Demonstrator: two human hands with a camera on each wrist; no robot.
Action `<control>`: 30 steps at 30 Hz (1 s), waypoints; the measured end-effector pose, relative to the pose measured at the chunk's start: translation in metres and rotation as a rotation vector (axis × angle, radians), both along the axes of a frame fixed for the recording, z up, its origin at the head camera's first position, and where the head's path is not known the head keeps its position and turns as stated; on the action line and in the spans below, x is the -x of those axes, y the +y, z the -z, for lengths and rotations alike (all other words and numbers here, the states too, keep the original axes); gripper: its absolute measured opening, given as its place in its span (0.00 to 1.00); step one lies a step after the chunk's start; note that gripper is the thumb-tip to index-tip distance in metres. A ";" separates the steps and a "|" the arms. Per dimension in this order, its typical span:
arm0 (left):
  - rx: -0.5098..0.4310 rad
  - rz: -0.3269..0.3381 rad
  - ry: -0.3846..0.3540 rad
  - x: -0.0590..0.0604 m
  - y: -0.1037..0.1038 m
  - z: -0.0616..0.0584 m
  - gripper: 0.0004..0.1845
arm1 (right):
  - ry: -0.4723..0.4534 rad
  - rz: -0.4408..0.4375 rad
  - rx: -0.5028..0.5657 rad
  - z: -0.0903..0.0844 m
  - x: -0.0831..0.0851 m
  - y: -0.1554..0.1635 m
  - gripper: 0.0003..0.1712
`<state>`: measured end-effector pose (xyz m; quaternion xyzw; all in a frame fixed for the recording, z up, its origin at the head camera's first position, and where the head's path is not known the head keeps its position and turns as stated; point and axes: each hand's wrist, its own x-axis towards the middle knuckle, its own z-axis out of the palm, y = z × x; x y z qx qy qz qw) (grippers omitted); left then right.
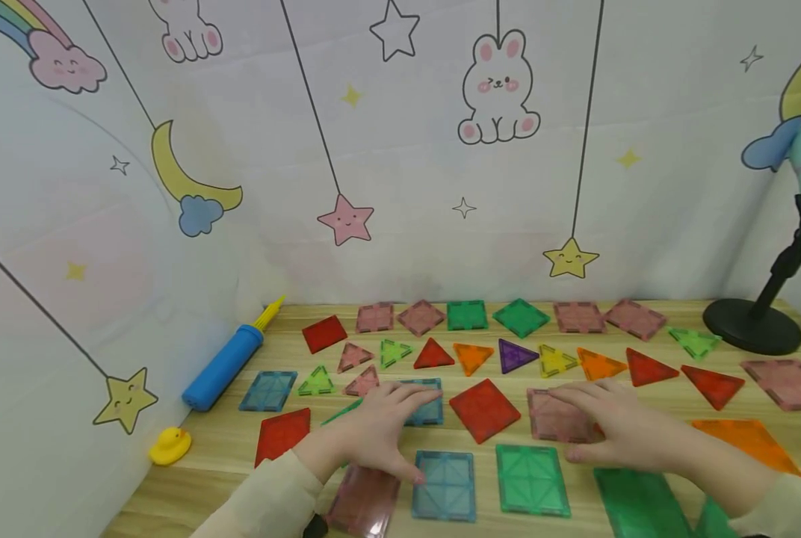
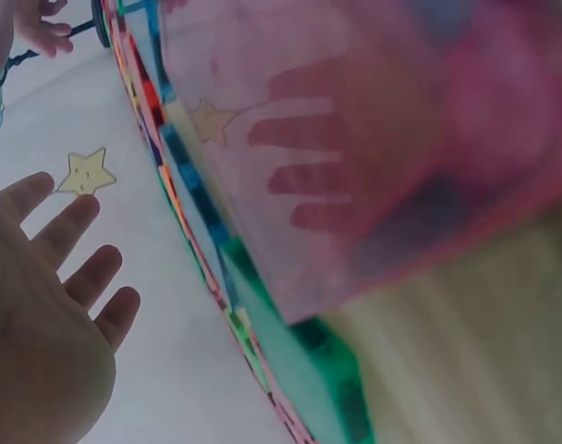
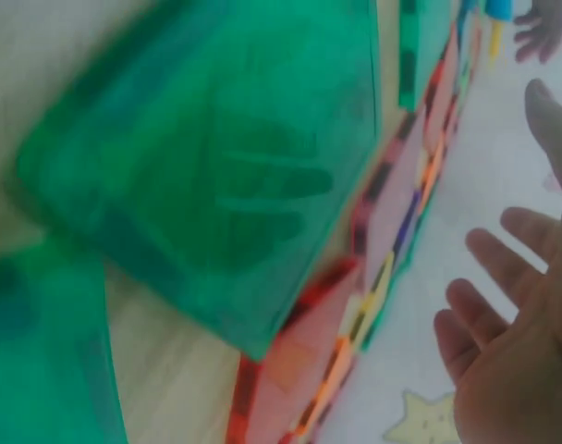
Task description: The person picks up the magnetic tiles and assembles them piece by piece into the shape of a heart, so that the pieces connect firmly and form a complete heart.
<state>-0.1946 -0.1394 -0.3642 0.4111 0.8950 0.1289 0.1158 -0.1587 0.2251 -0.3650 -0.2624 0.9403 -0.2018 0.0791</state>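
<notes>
We lay both open palms flat—left hand [image 1: 380, 430] on blue tile [image 1: 424, 401], right hand [image 1: 616, 426] on pink tile [image 1: 558, 416]—ready, we judge, to slide them together.

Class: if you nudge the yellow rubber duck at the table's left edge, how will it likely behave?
The yellow duck looks small and hollow, so it is probably light and would slide or tip easily. Its rounded body may wobble. It sits near the wooden table's edge, so it could fall.
</notes>
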 end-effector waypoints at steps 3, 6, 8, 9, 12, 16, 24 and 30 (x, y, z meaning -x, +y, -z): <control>0.006 0.037 -0.027 -0.006 0.002 0.005 0.51 | -0.029 -0.061 0.034 0.005 -0.002 -0.005 0.45; 0.024 0.076 -0.074 -0.011 0.005 0.010 0.49 | -0.043 -0.117 0.056 0.011 -0.004 -0.010 0.44; 0.044 0.090 -0.112 -0.014 0.006 0.012 0.47 | -0.042 -0.139 0.047 0.015 -0.006 -0.013 0.42; 0.055 0.095 -0.126 -0.014 0.007 0.012 0.46 | -0.042 -0.148 0.042 0.017 -0.007 -0.015 0.42; 0.086 0.104 -0.150 -0.016 0.009 0.013 0.43 | -0.051 -0.168 0.013 0.021 -0.010 -0.021 0.41; 0.114 0.106 -0.143 -0.017 0.012 0.014 0.40 | -0.051 -0.185 -0.031 0.025 -0.012 -0.029 0.39; 0.102 0.128 -0.130 -0.018 0.019 0.017 0.39 | 0.035 -0.225 -0.024 0.032 -0.017 -0.041 0.37; 0.099 0.139 -0.108 -0.021 0.022 0.017 0.39 | 0.044 -0.233 0.002 0.034 -0.022 -0.046 0.36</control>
